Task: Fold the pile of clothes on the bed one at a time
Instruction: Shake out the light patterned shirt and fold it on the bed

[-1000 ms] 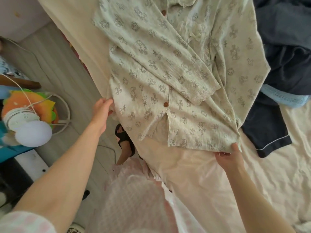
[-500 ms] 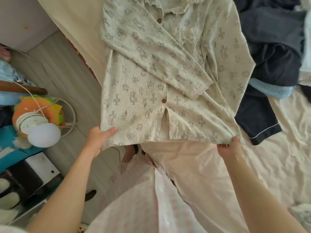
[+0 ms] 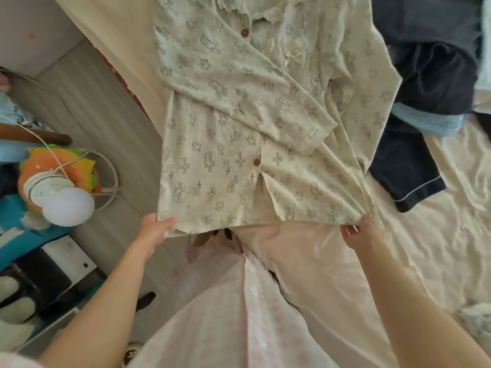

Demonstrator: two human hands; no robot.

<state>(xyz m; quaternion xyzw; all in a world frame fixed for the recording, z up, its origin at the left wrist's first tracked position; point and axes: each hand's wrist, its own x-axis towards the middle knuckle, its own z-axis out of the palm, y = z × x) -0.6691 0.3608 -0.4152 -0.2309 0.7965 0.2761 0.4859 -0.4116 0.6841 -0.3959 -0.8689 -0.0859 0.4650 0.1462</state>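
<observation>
A pale green crinkled pyjama shirt (image 3: 239,144), printed with small grey figures and crosses and closed with brown round buttons, lies front-up on the cream bed sheet (image 3: 438,235), one sleeve folded across its chest. The left hand (image 3: 154,232) pinches the hem's left corner, which hangs past the mattress edge; the right hand (image 3: 364,232) pinches the right corner, its fingers curled under the cloth. The frilled collar is cut off at the top. To the right lies a heap of dark navy clothes (image 3: 414,83) with white piping and a light blue knit (image 3: 425,120), partly blurred and hard to separate
</observation>
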